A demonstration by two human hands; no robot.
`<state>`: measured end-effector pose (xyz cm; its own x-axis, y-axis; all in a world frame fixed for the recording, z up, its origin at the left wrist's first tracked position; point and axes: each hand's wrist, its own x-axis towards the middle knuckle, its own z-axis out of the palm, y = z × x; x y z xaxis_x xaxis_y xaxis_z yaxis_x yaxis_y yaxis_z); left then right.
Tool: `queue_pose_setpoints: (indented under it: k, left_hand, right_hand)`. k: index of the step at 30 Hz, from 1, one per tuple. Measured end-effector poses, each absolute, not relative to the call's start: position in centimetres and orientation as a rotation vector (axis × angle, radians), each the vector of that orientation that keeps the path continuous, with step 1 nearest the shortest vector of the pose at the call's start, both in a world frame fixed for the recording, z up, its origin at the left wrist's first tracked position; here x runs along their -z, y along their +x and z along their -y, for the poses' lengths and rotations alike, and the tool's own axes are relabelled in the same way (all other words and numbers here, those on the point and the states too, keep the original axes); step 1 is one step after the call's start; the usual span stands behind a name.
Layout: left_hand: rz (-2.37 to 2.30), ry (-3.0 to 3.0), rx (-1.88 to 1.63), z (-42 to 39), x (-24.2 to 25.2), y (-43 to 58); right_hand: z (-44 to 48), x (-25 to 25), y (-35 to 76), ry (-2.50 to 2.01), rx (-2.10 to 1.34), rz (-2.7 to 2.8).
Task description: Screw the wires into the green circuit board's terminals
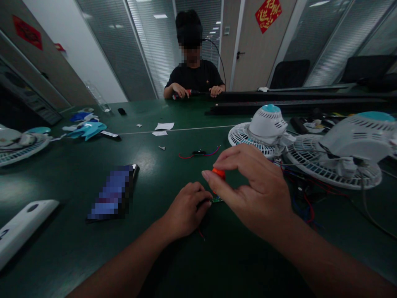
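Observation:
Between the thumb and fingers of my right hand (pixel 254 188) is a small orange-handled tool (pixel 219 172), by its look a screwdriver, held about upright. Its lower end is mostly hidden behind my thumb. Just below it lies a small green circuit board (pixel 217 199), partly covered by my right hand. My left hand (pixel 189 211) pinches the left edge of this board, fingers closed, low over the table. A thin dark red wire (pixel 201 235) sticks out beneath my left hand. Beyond my hands a small black part with red and purple wires (pixel 199 152) lies on the table.
White fan housings (pixel 268 126) with loose wires crowd the right side of the green table (pixel 161 252). On the left lie a phone (pixel 113 192) and a white casing (pixel 26 227). Paper scraps (pixel 164 126) lie farther back. Across the table a person (pixel 195 76) holds a red-and-black tool.

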<state>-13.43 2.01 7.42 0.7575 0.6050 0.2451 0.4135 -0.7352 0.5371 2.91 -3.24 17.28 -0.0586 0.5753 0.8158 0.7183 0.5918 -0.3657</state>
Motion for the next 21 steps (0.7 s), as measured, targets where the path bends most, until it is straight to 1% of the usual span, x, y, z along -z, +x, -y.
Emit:
queue_pose_setpoints:
  k: [21]
  left_hand:
    - [-0.759, 2.500, -0.589, -2.13, -7.22, -13.40]
  right_hand:
    - [3.29, -17.27, 2.89, -1.084, 0.137, 1.739]
